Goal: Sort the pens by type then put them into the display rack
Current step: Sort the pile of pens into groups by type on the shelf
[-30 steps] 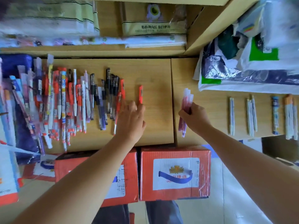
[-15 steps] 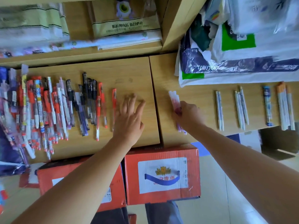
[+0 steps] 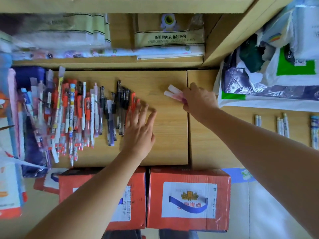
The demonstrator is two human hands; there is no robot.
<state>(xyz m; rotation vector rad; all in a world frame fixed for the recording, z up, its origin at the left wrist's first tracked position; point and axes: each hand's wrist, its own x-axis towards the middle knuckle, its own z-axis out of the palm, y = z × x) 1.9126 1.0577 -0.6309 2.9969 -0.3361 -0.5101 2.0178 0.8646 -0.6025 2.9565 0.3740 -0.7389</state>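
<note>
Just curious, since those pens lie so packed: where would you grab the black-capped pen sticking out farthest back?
Take the black-capped clear pen by its cap end, pinched from above with two fingers. That end pokes past the neighbouring pens, so its sides are free; farther down they crowd against it.

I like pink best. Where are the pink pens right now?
In the head view, the right hand grips the pink pens near the middle, just left of the table seam and right of the pen pile.
</note>
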